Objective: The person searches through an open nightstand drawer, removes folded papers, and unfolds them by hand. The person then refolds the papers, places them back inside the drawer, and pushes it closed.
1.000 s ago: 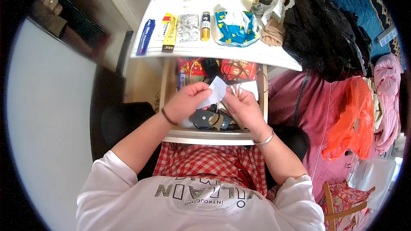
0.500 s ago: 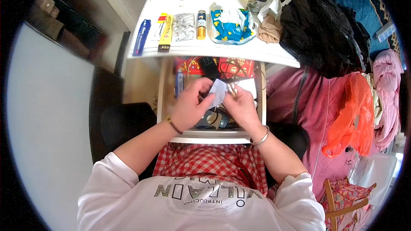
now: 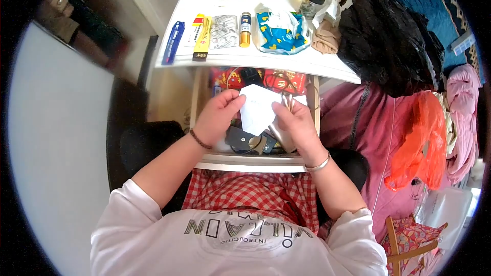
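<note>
A white sheet of paper (image 3: 257, 110), with faint marks on it, is spread flat between my hands above the open drawer (image 3: 245, 162). Thumb and fingers of my left hand (image 3: 217, 115) pinch its left edge. At its right edge is the thumb of my right hand (image 3: 298, 124), closed on the paper. Slim shiny gold-coloured pieces (image 3: 288, 103) stick up from the right fingers; their kind I cannot make out. Below the paper, a dark case with a snap button (image 3: 240, 140) lies in the drawer. Red packets (image 3: 281, 81) and dark cords fill the drawer's back.
On the white tabletop (image 3: 220, 57) stand a blue tissue pack (image 3: 281, 33), a gold-and-dark tube (image 3: 245, 29), a yellow box (image 3: 203, 38), a blue box (image 3: 174, 43) and a lidded jar (image 3: 312, 1). A black plastic bag (image 3: 391, 38) and an orange bag (image 3: 419, 140) lie to the right.
The paper, small and partly covered by my fingers before, now shows as a wider flat sheet. My hands have moved apart, and the dark case below shows more.
</note>
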`<act>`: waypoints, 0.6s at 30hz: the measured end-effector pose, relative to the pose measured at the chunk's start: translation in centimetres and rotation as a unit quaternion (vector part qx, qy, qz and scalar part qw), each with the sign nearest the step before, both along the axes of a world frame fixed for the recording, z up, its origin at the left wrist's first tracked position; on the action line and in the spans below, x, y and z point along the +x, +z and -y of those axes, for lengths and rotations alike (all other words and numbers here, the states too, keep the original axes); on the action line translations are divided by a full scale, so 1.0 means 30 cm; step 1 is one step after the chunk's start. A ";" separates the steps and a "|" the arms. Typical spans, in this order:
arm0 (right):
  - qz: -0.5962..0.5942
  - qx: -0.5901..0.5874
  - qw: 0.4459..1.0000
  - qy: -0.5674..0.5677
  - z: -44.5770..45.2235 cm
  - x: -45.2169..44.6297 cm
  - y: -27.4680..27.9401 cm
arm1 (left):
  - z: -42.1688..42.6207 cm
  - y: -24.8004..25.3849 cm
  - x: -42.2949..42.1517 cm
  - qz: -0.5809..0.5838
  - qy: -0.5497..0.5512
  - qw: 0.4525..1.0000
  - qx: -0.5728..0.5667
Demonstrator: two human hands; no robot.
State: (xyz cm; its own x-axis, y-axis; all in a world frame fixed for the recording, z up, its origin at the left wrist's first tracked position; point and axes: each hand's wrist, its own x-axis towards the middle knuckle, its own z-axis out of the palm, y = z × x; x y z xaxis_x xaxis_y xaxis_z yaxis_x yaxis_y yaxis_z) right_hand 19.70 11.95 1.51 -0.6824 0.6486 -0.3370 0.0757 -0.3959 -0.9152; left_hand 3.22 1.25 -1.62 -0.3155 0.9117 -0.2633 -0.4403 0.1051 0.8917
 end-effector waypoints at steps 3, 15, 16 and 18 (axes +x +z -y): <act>-0.005 -0.031 1.000 -0.005 -0.002 -0.007 -0.014 | 0.000 0.016 0.007 0.062 0.010 0.998 0.004; 0.051 0.007 0.998 0.030 0.014 -0.004 0.018 | 0.001 0.023 0.005 0.042 0.009 0.999 0.010; 0.047 0.014 0.999 0.022 0.013 -0.004 0.013 | 0.001 0.030 0.009 0.013 -0.005 1.000 0.004; 0.059 0.022 0.998 0.017 0.009 -0.004 0.014 | 0.001 0.024 0.007 -0.015 -0.019 1.000 -0.002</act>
State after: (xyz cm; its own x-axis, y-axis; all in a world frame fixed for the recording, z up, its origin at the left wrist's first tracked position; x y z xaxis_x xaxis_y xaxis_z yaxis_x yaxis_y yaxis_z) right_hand 19.59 11.67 1.92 -0.6616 0.6423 -0.3870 0.1956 -0.3503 -0.9160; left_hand 3.42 1.21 -0.90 -0.2884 0.9224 -0.2570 -0.4081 0.1244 0.9044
